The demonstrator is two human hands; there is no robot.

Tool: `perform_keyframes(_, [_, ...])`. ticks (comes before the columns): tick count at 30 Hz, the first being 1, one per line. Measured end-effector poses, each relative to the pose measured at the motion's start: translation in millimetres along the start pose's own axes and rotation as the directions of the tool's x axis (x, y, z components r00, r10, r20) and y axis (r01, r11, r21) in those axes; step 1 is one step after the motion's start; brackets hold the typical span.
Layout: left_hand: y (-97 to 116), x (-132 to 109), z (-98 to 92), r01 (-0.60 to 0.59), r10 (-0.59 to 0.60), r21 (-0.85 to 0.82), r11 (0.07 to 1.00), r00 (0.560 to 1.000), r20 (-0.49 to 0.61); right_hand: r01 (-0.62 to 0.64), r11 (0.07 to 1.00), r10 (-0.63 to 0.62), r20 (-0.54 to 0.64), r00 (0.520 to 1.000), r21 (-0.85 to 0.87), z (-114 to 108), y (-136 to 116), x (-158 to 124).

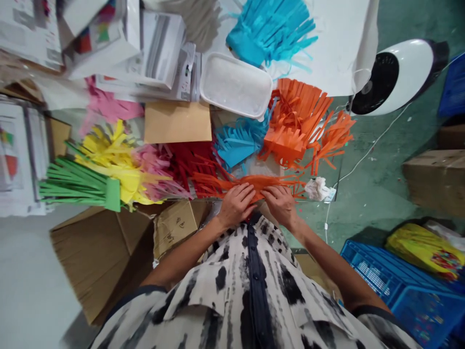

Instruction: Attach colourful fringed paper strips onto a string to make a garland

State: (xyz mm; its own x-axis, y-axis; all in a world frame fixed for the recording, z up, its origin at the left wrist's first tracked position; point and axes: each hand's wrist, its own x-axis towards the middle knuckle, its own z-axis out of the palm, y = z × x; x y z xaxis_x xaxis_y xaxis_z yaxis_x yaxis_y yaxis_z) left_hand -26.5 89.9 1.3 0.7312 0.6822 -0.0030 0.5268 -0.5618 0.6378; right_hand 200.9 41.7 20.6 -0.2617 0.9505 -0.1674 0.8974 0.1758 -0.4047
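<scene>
An orange fringed paper strip (279,181) lies across the near edge of the glass tabletop (336,182), its cut strands spreading to both sides. The left hand (236,206) and right hand (281,206) rest on it side by side, almost touching, with the fingers (245,194) curved and pressed onto the paper, gripping it. Just beyond the hands sit a blue fringed paper bundle (236,144) and a larger orange fringed bundle (292,128). To the left lie red (192,162), pink (152,167), yellow (112,165) and green (72,186) fringed papers. A crumpled white tissue (317,189) lies right of the strip. Farther forward are a kraft envelope (178,122) and a white plastic tub (236,85). A cardboard box (94,257) stands below left, and a blue plastic crate (399,286) sits on the green floor (374,194).
</scene>
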Motion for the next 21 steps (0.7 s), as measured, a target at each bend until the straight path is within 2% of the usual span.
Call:
perform_keyframes(3, [-4.2, -3.2, -1.5, 0.062, -0.063, -0.012, 0.998, 0.998, -0.013, 0.02, 0.998, -0.023, 0.05, 0.998, 0.06, -7.9, 7.2, 5.6])
perform_keyframes(5, [-4.8, -2.8, -4.8, 0.118, -0.118, -0.011, 0.993, 0.992, -0.04, -0.014, 0.995, 0.005, 0.08, 0.997, 0.102, -13.6, 8.5, 10.3])
perform_keyframes(9, [-1.5, 1.5, -16.1, 0.233, -0.235, -0.027, 0.972, 0.968, -0.092, -0.168, 0.966, 0.153, 0.089, 0.984, 0.195, -16.4, 9.5, 19.7])
perform_keyframes(11, [0.1, 4.4, -19.6, 0.313, -0.316, -0.044, 0.949, 0.941, -0.125, -0.252, 0.945, 0.236, 0.1, 0.967, 0.207, -14.4, 9.4, 24.3])
perform_keyframes(16, [1.9, 13.0, -15.6, 0.457, -0.445, 0.044, 0.889, 0.881, -0.158, -0.443, 0.887, 0.43, 0.118, 0.895, 0.132, -10.5, 2.2, 37.8])
perform_keyframes(21, [3.0, 22.5, -14.3, 0.497, -0.473, 0.182, 0.848, 0.866, -0.163, -0.503, 0.864, 0.503, 0.081, 0.86, -0.022, -9.3, -8.7, 48.7])
